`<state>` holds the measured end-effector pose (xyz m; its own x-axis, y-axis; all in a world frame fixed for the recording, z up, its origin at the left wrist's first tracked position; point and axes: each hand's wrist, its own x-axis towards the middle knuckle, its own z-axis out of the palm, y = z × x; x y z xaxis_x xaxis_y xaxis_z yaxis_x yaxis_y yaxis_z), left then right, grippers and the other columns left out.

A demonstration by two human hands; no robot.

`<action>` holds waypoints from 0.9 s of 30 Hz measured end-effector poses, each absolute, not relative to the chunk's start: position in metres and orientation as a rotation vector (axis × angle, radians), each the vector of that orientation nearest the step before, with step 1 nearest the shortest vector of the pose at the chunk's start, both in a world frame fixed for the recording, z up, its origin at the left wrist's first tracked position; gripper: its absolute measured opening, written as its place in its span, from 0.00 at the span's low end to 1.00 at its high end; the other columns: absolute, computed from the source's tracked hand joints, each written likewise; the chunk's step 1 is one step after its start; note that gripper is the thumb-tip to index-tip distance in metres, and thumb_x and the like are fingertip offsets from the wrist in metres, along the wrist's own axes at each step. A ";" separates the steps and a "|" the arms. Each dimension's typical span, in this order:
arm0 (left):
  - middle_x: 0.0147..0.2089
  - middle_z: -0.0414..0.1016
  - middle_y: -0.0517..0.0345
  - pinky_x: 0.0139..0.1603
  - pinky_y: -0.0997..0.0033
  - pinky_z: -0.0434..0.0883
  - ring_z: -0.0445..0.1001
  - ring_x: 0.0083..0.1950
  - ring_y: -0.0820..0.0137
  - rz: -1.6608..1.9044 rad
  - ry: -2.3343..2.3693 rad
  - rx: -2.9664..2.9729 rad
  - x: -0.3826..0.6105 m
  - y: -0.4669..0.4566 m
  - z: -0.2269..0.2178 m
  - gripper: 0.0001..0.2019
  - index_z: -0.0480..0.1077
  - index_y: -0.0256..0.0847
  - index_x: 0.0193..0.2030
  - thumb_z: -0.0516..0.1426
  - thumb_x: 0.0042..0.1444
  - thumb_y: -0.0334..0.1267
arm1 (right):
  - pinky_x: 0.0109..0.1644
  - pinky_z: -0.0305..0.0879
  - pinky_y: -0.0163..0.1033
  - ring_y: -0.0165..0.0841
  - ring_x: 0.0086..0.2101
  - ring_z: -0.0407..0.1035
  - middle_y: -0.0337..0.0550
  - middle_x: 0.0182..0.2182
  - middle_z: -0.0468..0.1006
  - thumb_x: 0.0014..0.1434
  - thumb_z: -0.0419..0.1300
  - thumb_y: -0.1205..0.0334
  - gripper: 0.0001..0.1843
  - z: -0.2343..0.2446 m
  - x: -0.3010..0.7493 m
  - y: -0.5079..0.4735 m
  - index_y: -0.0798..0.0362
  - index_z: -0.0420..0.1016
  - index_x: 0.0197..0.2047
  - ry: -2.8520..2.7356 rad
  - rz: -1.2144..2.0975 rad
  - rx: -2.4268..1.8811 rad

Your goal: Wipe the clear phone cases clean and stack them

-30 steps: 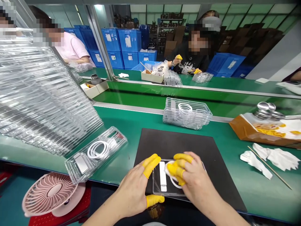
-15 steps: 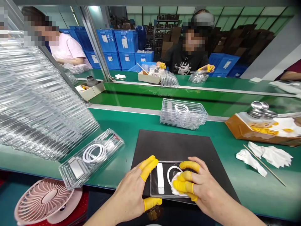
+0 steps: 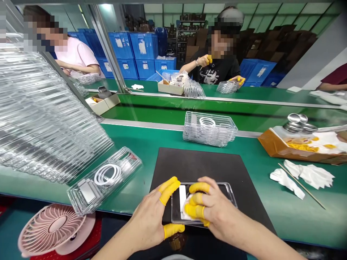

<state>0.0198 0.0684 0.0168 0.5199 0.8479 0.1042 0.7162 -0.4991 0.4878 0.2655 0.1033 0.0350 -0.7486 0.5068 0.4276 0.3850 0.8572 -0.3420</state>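
A clear phone case (image 3: 226, 195) lies flat on a black mat (image 3: 200, 166) at the table's near edge. My left hand (image 3: 151, 218), with yellow finger cots, pinches the case's left edge between thumb and fingers. My right hand (image 3: 210, 211), also in yellow cots, presses a small white cloth (image 3: 187, 212) onto the case's left half, over the white strip and ring. The ring is hidden under the cloth and fingers.
A long slanted stack of clear cases (image 3: 40, 119) fills the left. A case pile with white rings (image 3: 103, 178) lies near the table's edge, another pile (image 3: 208, 130) beyond the mat. White cloths and a stick (image 3: 300, 177) lie right, beside a brown box (image 3: 298, 148). A pink fan (image 3: 54, 229) sits below. Other people work across the belt.
My right hand slid the cloth leftward across the case, from the ring area onto the white strip. My left hand kept its hold on the case's left edge.
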 end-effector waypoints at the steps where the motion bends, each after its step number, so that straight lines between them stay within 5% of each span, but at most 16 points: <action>1: 0.65 0.63 0.36 0.58 0.41 0.71 0.66 0.64 0.46 0.472 1.289 2.386 0.020 0.068 0.017 0.51 0.35 0.49 0.69 0.68 0.50 0.43 | 0.64 0.45 0.48 0.33 0.45 0.66 0.33 0.34 0.77 0.57 0.53 0.71 0.11 0.035 0.267 0.103 0.46 0.73 0.35 -2.533 0.351 -0.622; 7: 0.67 0.61 0.37 0.59 0.46 0.71 0.65 0.65 0.48 0.468 1.300 2.399 0.021 0.068 0.022 0.49 0.39 0.48 0.68 0.68 0.50 0.44 | 0.59 0.53 0.49 0.36 0.46 0.66 0.40 0.38 0.77 0.57 0.55 0.73 0.15 0.026 0.302 0.100 0.46 0.74 0.42 -2.419 0.084 -0.895; 12: 0.66 0.63 0.37 0.58 0.49 0.73 0.67 0.64 0.49 0.546 1.304 2.474 0.020 0.066 0.016 0.48 0.39 0.46 0.69 0.67 0.51 0.42 | 0.59 0.54 0.47 0.35 0.39 0.65 0.42 0.33 0.74 0.57 0.49 0.78 0.16 0.018 0.231 0.086 0.51 0.73 0.38 -2.163 -0.095 -1.080; 18: 0.66 0.64 0.37 0.56 0.51 0.74 0.69 0.63 0.50 0.584 1.327 2.498 0.016 0.067 0.005 0.40 0.45 0.43 0.69 0.63 0.56 0.45 | 0.58 0.52 0.55 0.40 0.38 0.62 0.44 0.29 0.69 0.45 0.54 0.75 0.09 0.019 0.240 0.085 0.51 0.69 0.26 -2.073 -0.205 -1.406; 27: 0.67 0.63 0.40 0.55 0.55 0.75 0.71 0.61 0.53 0.662 1.332 2.456 0.016 0.065 0.001 0.32 0.53 0.45 0.65 0.60 0.57 0.43 | 0.46 0.60 0.57 0.47 0.42 0.61 0.51 0.35 0.69 0.56 0.52 0.73 0.10 0.013 0.290 0.061 0.52 0.73 0.32 -1.948 -0.239 -1.634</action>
